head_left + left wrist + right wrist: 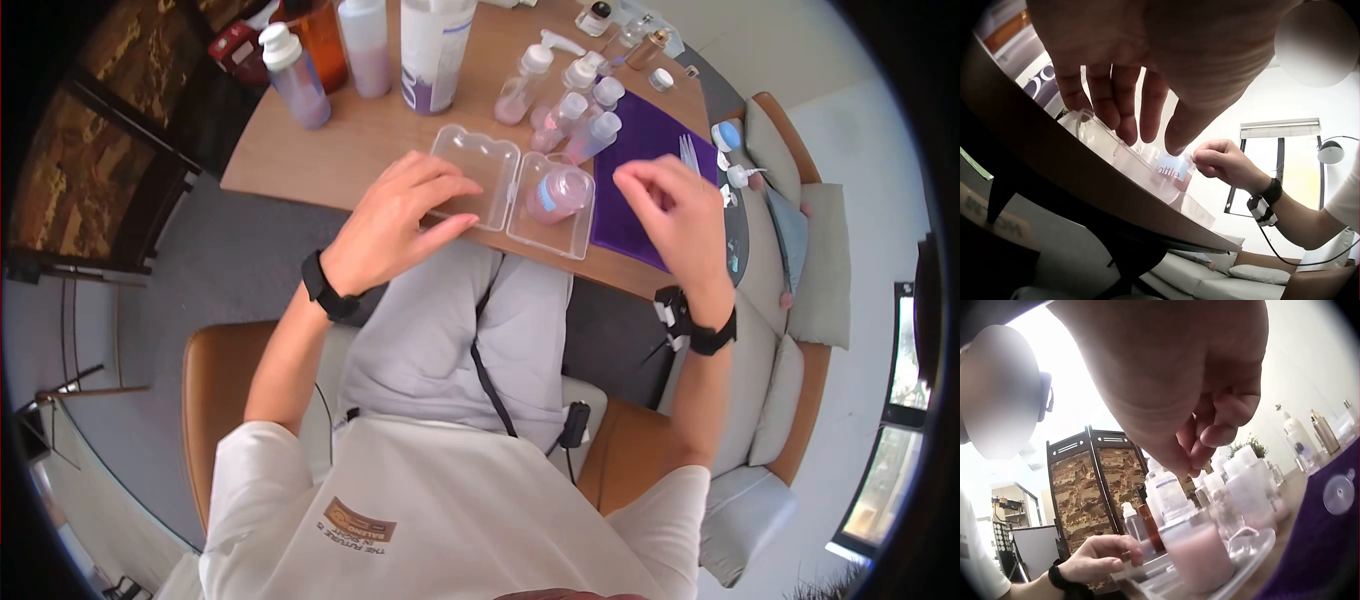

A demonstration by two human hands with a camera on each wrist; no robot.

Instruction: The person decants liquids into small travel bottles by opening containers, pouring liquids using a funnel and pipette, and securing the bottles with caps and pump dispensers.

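Note:
A clear hinged plastic case (515,218) lies open at the table's front edge. Its right half holds a small round container of pink liquid (557,196) with a blue label, also visible in the right wrist view (1199,559). My left hand (395,215) hovers at the case's left half, fingers spread and loosely bent, gripping nothing. My right hand (682,215) is raised over the purple mat, right of the case; its fingers curl in with thumb and fingertips together, and nothing shows between them (1197,419).
Several pump and capped bottles (560,120) stand behind the case. Larger bottles (432,60) stand at the back left. A purple mat (625,215) lies to the right, with a clear round disc (1339,495) on it. A sofa (745,370) is beyond the table's right side.

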